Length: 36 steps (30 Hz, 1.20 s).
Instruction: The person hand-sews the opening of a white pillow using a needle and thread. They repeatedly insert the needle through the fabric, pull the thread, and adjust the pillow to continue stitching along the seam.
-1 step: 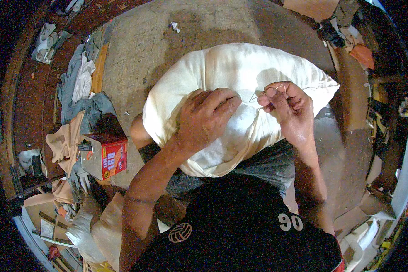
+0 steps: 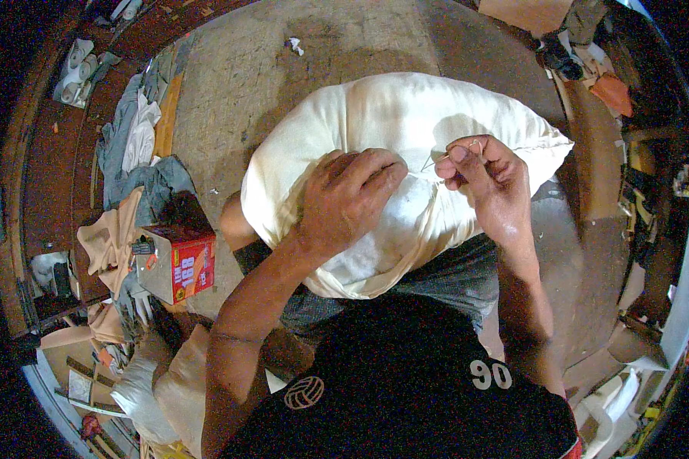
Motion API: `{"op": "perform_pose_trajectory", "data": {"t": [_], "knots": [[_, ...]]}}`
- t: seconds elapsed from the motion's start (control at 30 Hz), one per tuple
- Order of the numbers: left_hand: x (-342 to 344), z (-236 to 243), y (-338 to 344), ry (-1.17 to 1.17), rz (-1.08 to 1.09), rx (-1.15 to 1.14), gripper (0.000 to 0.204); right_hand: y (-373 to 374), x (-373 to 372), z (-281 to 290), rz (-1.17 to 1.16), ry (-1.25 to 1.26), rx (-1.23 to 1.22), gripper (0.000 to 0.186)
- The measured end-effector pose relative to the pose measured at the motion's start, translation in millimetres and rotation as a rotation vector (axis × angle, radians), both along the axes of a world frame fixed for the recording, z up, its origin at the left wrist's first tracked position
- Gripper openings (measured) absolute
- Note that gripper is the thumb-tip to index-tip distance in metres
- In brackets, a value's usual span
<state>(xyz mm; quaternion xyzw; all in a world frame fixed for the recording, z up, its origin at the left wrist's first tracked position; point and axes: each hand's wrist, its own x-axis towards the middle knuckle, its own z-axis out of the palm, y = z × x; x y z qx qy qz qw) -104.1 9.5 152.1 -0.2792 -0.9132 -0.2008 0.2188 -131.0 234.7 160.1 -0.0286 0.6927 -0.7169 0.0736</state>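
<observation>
A plump cream cushion (image 2: 429, 96) lies across my lap, its pointed corner toward the right. On the near side its cover gapes, and white stuffing (image 2: 364, 256) shows inside. My left hand (image 2: 352, 195) is closed, its fingers bunched on the cover's cloth at the far end of the gap. To the right of it, my right hand (image 2: 494, 180) pinches a thin sewing needle (image 2: 437, 160) between thumb and fingers, above the cover's edge. Fine thread seems to run around the right fingertips, though it is too small to trace fully.
A red and white box (image 2: 195, 264) stands on the left, beside tan cloth (image 2: 115, 237) and grey cloth (image 2: 157, 191). Stuffed pale cushions (image 2: 184, 390) lie at lower left. A white scrap (image 2: 295, 47) rests on the worn floor (image 2: 237, 69). Orange cloth (image 2: 611, 93) sits at far right.
</observation>
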Motion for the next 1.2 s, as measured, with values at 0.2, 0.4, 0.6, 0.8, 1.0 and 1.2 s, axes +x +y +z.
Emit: {"op": "perform_pose_trajectory", "data": {"t": [0.2,0.4,0.6,0.8,1.0,1.2], "knots": [[0,0,2,0.057,-0.003,-0.016,0.025,6,-13,12,0.143,-0.123,0.040,0.014],[-1,-4,3,0.121,0.060,-0.022,0.014,10,-20,19,0.314,-0.086,0.148,0.014],[52,38,24,0.002,-0.067,0.073,0.019,15,-28,17,0.305,-0.175,0.102,0.017],[52,9,39,-0.278,0.052,-0.038,0.015,23,-36,18,0.398,-0.198,0.097,0.020],[45,4,33,-0.398,0.092,0.189,0.008,22,-37,22,0.442,-0.196,0.136,0.019],[45,0,35,-0.440,0.100,0.156,0.009,22,-36,23,0.476,-0.182,0.165,0.019]]}}
